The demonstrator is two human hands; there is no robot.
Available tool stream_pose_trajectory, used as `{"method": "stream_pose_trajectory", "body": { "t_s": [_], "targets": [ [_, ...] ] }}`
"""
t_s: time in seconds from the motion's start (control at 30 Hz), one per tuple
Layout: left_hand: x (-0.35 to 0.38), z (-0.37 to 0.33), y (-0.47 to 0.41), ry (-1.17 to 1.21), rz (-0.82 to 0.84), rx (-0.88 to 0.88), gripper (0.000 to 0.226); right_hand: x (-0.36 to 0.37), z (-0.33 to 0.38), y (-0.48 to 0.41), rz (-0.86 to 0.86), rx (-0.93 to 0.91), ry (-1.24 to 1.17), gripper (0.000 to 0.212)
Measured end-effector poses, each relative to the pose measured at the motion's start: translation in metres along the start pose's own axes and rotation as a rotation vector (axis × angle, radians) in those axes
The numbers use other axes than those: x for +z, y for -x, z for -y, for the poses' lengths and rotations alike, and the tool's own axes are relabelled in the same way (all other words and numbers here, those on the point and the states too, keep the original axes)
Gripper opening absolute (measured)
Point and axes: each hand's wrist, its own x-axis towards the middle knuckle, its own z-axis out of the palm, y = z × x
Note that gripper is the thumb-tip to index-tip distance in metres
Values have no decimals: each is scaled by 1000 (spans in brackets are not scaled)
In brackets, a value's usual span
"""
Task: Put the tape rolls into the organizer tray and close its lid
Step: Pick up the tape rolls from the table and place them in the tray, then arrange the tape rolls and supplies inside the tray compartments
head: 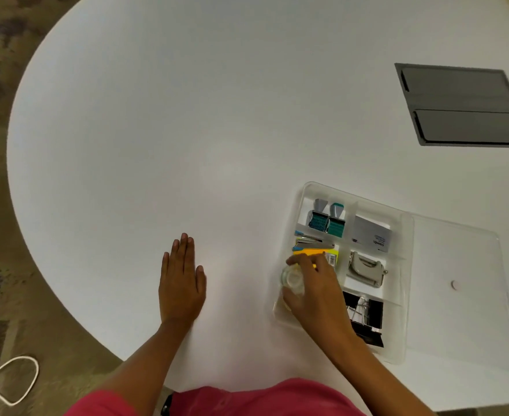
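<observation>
A clear plastic organizer tray (404,283) lies at the near right of the white table. Its clear lid (460,319) is swung open flat to the right. My right hand (316,292) is shut on a clear tape roll (292,279) over the tray's near-left compartment. My left hand (182,280) rests flat on the table to the tray's left, fingers together, holding nothing. Other compartments hold two stamps (326,219), a grey card box (371,235), a stapler with yellow notes (316,247), a hole punch (365,268) and black binder clips (365,313).
A dark grey cable hatch (463,106) is set into the table at the far right. The round table edge (22,205) curves along the left over patterned carpet. A white cord (10,379) lies on the floor at the near left.
</observation>
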Motion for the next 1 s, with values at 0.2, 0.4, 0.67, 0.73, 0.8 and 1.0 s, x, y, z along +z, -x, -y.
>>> {"method": "stream_pose_trajectory", "body": {
  "t_s": [0.2,0.4,0.67,0.73,0.8,1.0],
  "targets": [
    [-10,-6,-5,7,-6,7,59,13,-20,19,134,109,57,43],
    [-5,-26,0,137,29,-142,56,29,-25,17,140,123,73,46],
    [-27,-79,13,465,137,-191,50,30,-31,20,67,60,119,38],
    [-31,-92,21,479,139,-126,49,22,-33,22,-9,55,135,34],
    [-33,-105,27,462,132,-34,48,11,-37,24,-97,54,146,33],
    [-32,-147,36,392,84,288,33,-6,-56,34,-198,99,274,24]
  ]
}}
